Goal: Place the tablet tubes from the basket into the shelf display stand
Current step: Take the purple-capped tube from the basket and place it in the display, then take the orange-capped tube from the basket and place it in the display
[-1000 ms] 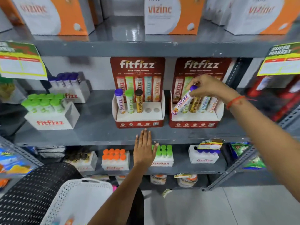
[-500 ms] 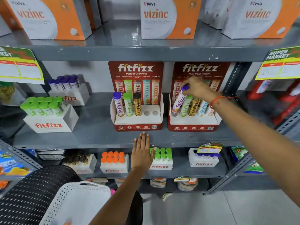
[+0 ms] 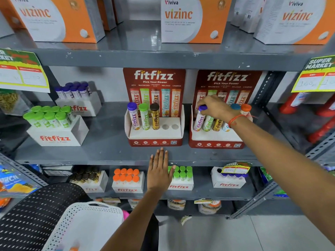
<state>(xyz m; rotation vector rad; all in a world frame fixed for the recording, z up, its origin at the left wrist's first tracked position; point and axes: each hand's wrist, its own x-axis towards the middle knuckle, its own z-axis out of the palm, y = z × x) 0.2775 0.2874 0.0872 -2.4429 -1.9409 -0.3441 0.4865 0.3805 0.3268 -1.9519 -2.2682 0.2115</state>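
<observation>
Two red fitfizz display stands sit on the middle shelf. In the right stand (image 3: pixel 215 142), my right hand (image 3: pixel 215 107) grips the purple cap of a white purple-capped tube (image 3: pixel 199 120) standing in the leftmost slot, beside green, gold, blue and orange tubes. The left stand (image 3: pixel 154 140) holds a purple, a green and a gold tube (image 3: pixel 155 116), with two round holes (image 3: pixel 170 126) bare. My left hand (image 3: pixel 159 169) lies flat, fingers apart, against the shelf's front edge. The white perforated basket (image 3: pixel 87 225) is at the bottom left, with an orange cap showing inside.
White fitfizz boxes of green-capped tubes (image 3: pixel 52 122) and purple-capped tubes (image 3: pixel 76 98) stand at the shelf's left. Vizinc boxes (image 3: pixel 183 19) fill the upper shelf. More fitfizz boxes (image 3: pixel 127 182) line the lower shelf. Red bottles (image 3: pixel 311 113) stand at the right. Price tags (image 3: pixel 20 73) hang from the shelf edge.
My right hand has brought the purple-capped tube from a slant to upright in the right stand's leftmost slot. My left hand has stayed on the shelf edge.
</observation>
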